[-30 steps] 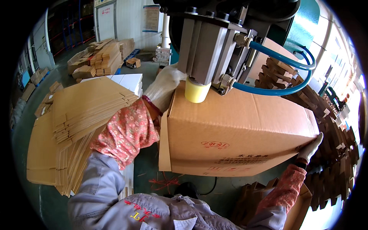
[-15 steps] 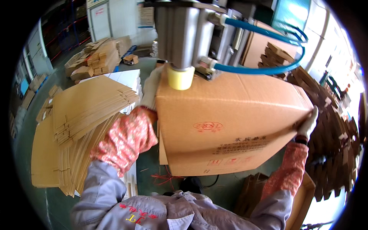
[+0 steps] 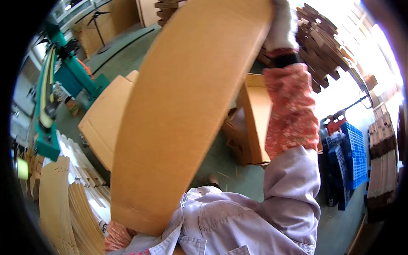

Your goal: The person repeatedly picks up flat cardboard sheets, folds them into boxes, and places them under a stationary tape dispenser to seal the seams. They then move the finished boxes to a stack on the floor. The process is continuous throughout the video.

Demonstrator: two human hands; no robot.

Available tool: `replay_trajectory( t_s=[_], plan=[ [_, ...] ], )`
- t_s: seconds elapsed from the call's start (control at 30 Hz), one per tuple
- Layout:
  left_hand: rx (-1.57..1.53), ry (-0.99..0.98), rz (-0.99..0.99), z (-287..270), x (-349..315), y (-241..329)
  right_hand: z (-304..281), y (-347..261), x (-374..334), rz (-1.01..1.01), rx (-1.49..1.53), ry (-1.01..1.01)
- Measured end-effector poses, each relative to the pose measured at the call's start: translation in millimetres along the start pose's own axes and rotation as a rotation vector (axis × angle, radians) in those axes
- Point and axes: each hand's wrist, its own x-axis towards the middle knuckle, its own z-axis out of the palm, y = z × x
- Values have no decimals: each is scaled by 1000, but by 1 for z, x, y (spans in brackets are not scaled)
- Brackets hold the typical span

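Note:
A large brown cardboard box [image 3: 182, 110] is raised and tilted in front of me, one long plain side filling the middle of the view. My right hand [image 3: 284, 29], in a whitish glove, is closed at the box's far right edge, somewhat blurred; its fingers are partly hidden. At the box's near left corner only a red patterned sleeve cover [image 3: 117, 238] of my left arm shows. The left hand itself is hidden by the box. A lighter cardboard panel [image 3: 106, 119] stands out left of the box; whether it belongs to it I cannot tell.
An open carton [image 3: 251, 123] stands on the floor at right centre. Flat cardboard stacks [image 3: 55, 208] lie near left, with more bundles [image 3: 318, 46] far right. Blue plastic pallets [image 3: 346, 157] lean at the right. A green machine [image 3: 72, 72] stands at the left.
My view has turned to the right, away from the metal cylinder with blue hoses. The box has swung up and now stands lengthwise, its printed side out of sight. My left hand has become hidden.

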Motion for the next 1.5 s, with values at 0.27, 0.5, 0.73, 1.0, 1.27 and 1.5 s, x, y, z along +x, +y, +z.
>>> replay_trajectory(
  t_s=[0.27,0.5,0.73,1.0,1.27,1.5],
  plan=[
    [576,166,313,123,261,26,-344,-148,-142,281,-191,571],
    [978,35,566,306,512,19,-469,-151,-349,389,-307,839],
    [991,-87,492,323,609,-6,-495,-71,-394,445,-309,1118],
    [704,563,332,33,470,-91,-418,148,-549,1439,-1390,-56],
    [415,1764,-141,-404,165,-245,-220,571,-409,1033,-758,-159],
    [-271,1282,125,-484,147,-274,-199,828,-314,1123,-834,-293]
  ],
)
